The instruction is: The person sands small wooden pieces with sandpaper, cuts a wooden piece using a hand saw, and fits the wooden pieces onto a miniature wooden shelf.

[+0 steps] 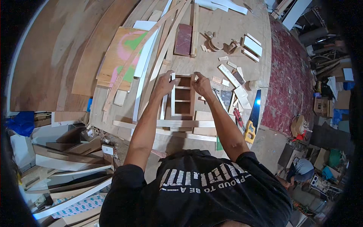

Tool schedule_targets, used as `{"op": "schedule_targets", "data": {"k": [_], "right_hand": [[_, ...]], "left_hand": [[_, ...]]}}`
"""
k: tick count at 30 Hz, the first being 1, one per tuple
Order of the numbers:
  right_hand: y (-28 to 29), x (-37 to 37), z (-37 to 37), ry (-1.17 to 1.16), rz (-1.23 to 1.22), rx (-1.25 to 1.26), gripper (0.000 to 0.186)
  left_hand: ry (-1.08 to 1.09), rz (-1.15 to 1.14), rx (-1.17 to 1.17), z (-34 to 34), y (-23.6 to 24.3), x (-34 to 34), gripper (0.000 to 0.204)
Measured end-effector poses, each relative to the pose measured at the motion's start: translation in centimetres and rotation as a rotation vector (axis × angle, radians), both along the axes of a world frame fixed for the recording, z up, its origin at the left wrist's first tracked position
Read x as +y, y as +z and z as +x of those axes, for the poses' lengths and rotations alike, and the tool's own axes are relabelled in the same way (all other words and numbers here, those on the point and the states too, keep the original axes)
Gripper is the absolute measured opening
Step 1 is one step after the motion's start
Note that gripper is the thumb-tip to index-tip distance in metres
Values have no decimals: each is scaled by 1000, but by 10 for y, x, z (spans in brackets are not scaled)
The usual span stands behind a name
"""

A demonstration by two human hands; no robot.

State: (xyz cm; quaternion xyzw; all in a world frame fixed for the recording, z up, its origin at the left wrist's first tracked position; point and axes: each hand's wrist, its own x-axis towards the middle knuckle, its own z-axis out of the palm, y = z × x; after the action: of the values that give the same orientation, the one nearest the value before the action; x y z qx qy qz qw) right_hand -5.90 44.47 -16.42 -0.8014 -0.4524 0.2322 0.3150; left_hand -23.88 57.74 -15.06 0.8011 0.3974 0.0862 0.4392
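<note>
A small narrow wooden frame with crosspieces dividing it into several compartments lies on the worktable in front of me. Its left edge is white and its inside is brown. My left hand closes on the far left corner, thumb and fingers around the white edge. At the far right corner, my right hand pinches the frame with bent fingers. Some fingertips of both hands are hidden behind the wood. Two pale strips lie across the near side of the table, just below the frame.
Long boards and strips cover the left of the worktable. To the right lie wood offcuts, red-handled pliers and a yellow-handled handsaw. A dark red panel lies beyond the frame. Another person crouches at lower right.
</note>
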Motion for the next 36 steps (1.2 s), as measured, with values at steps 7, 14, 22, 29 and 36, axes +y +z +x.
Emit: {"op": "schedule_targets", "data": {"k": [7, 14, 22, 29, 36], "right_hand": [[1, 8, 2, 14, -70, 32, 48], [-1, 6, 2, 10, -27, 51, 45], [-3, 6, 3, 18, -46, 71, 49], [4, 8, -9, -129, 170, -398, 42], [3, 13, -52, -28, 270, 24, 22]], "left_hand": [[-9, 12, -24, -4, -12, 8, 56], [-36, -24, -81, -6, -18, 11, 57], [-30, -30, -83, -7, -9, 8, 58], [173, 4, -192, -14, -16, -14, 55], [406, -81, 24, -37, 5, -76, 39]]}}
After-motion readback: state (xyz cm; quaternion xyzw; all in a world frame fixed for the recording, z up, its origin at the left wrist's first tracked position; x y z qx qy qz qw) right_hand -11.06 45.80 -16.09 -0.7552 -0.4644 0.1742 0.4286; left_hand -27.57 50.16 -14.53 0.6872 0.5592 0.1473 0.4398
